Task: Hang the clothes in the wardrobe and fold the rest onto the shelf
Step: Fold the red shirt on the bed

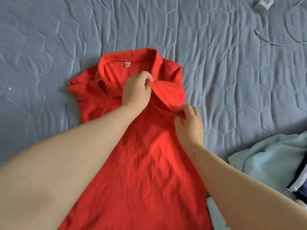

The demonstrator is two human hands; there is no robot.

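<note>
Currently: red polo shirt (149, 163) lies spread on the bed (49, 39), hem end nearest the viewer, collar (129, 55) at the far end. Just right of the shirt's near half: a pale blue garment (265, 160) with a dark navy piece (300, 186) against it, neither folded.

Right hand (189, 127) pinches a bunch of cloth at the shirt's right edge, about mid-length. Left hand (136, 92), farther up, pinches the top of a raised fold just below the collar. Hands apart, each clamped on the shirt; the fold runs between them. The sleeve on the left hand's side lies crumpled beside the collar.

Far right of the shirt: white charger (263, 4) and cable (274, 42), well apart from it.

Risk, as judged: folding over the rumpled sleeve side would press creases in. Releasing either pinch early would let the fold collapse.

Containers: none in view; wardrobe and shelf not visible.
</note>
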